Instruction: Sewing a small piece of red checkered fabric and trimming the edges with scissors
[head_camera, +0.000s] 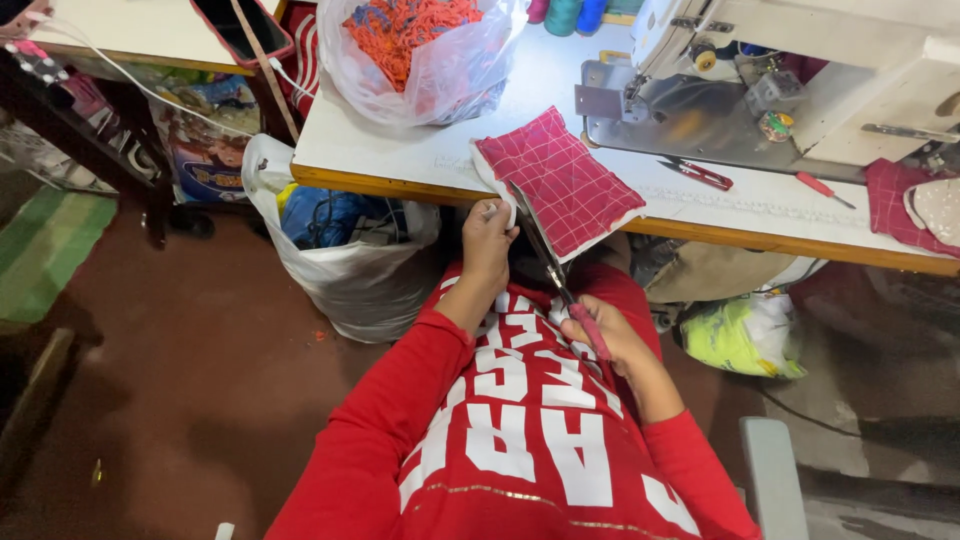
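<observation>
Just above the middle of the frame, the person's left hand (488, 240) pinches the white edge of a red checked fabric piece (560, 180), which lies half on the white sewing table (400, 150) and half over its front edge. The right hand (610, 335), lower and right of centre, is closed around the pink handles of scissors (555, 275) whose blades point up along that edge. The step in hand looks like trimming the edge; the next cut calls for the cloth held taut, the blades following the seam line, clear of the pinching fingers.
</observation>
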